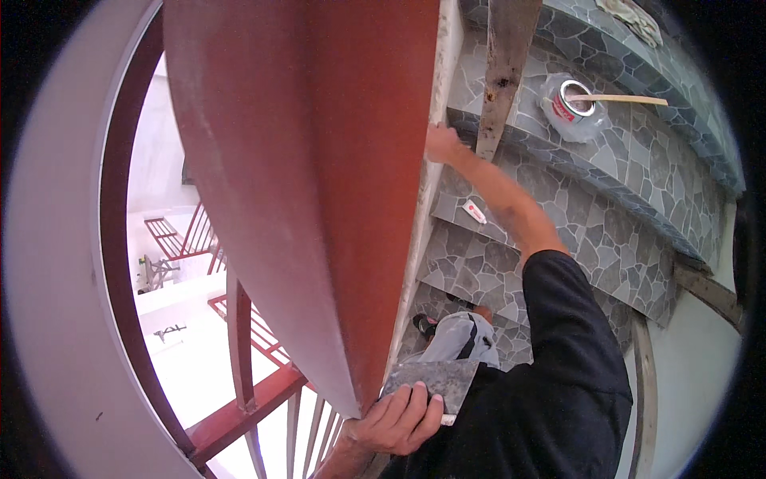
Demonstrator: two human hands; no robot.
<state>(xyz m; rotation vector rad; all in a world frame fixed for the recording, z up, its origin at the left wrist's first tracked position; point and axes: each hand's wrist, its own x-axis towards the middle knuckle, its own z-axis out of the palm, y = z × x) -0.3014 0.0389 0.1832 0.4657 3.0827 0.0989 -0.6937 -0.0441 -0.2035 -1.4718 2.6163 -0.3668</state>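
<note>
My left hand (395, 423) is closed on a flat grey plate (439, 378), its fingers lying over the plate's near edge. A small white piece (448, 420) shows beside the fingertips; what it belongs to is unclear. This hand is at the narrow lower end of a large red-brown curved panel (367, 160). Farther up, my right hand (441, 144) is closed against the panel's pale, rough right edge (423, 215). Its fingers are mostly hidden, so anything in its grip cannot be made out.
Grey stone-patterned steps (590, 199) descend on the right. On them are an open can (568, 104) on clear plastic, a wooden stick (622, 99) across its rim and a white-and-red tube (474, 211). A wooden post (503, 80) stands near my right hand; red railing (255, 407) is lower left.
</note>
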